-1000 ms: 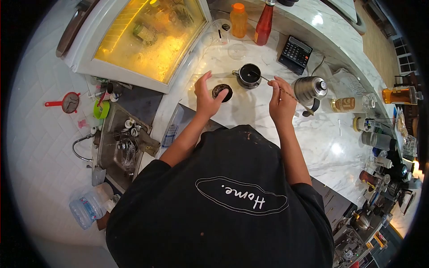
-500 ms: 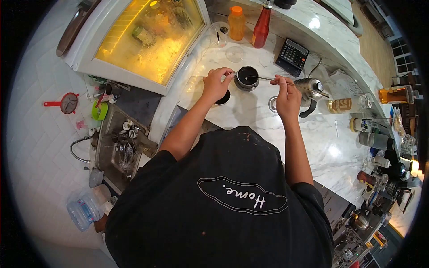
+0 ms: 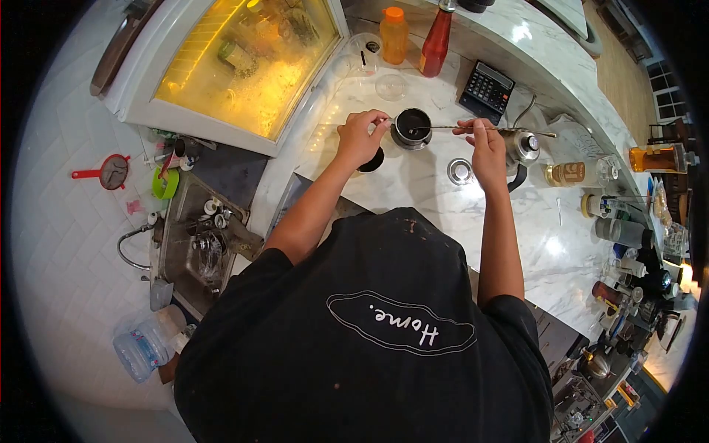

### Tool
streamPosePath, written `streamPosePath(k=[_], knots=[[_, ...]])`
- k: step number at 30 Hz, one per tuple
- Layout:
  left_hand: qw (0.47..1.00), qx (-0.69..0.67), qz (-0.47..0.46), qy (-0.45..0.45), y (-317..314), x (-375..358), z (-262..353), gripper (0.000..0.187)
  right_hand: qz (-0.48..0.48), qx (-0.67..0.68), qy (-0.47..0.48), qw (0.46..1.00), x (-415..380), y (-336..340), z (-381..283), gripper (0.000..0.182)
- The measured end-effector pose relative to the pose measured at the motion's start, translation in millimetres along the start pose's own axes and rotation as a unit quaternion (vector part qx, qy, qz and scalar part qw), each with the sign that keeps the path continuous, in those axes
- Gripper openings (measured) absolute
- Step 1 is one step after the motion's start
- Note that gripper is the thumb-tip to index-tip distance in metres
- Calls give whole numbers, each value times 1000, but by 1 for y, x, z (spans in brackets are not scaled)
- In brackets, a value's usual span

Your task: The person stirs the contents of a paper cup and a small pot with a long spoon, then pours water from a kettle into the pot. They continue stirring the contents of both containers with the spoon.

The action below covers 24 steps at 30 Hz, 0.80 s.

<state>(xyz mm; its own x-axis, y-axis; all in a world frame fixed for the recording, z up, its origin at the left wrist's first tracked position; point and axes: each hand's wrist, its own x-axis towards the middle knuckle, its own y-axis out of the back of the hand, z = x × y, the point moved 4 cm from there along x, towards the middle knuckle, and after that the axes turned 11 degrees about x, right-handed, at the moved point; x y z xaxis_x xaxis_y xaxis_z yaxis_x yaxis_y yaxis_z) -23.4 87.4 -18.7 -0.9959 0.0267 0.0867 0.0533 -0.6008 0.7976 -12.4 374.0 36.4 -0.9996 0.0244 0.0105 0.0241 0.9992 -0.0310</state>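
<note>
A metal cup (image 3: 411,129) with dark contents stands on the marble counter. My left hand (image 3: 363,136) is closed at the cup's left edge, its thumb and forefinger pinching its rim or handle. In my right hand (image 3: 484,144), closed, is a long thin metal spoon (image 3: 443,128) whose tip reaches into the cup. Beside my left wrist sits a second dark cup (image 3: 372,161), partly hidden by the wrist. A round metal lid (image 3: 459,171) lies left of my right forearm, and a steel kettle (image 3: 523,146) stands right of my right hand.
Behind are a calculator (image 3: 487,90), a red bottle (image 3: 436,43), an orange bottle (image 3: 394,37) and a clear plastic lid (image 3: 391,87). A lit display case (image 3: 295,122) and a sink (image 3: 185,255) are at left. Bottles, including a labelled one (image 3: 570,173), line the right.
My right hand has moved to the right with the spoon, and more of the round metal lid shows. My left hand has barely moved.
</note>
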Motion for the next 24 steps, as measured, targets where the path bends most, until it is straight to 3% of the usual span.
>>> streamPosePath(k=[11,17,24], knots=[[1000,-3,4,-2,11,-2,13,22,27,92,-97,991,10,5,15,34],[1000,8,-1,-7,11,0,10,23,34,105,-102,989,11,4,19,32],[993,-110,-45,15,-2,4,-8,27,-26,83,-92,992,15,5,12,36]])
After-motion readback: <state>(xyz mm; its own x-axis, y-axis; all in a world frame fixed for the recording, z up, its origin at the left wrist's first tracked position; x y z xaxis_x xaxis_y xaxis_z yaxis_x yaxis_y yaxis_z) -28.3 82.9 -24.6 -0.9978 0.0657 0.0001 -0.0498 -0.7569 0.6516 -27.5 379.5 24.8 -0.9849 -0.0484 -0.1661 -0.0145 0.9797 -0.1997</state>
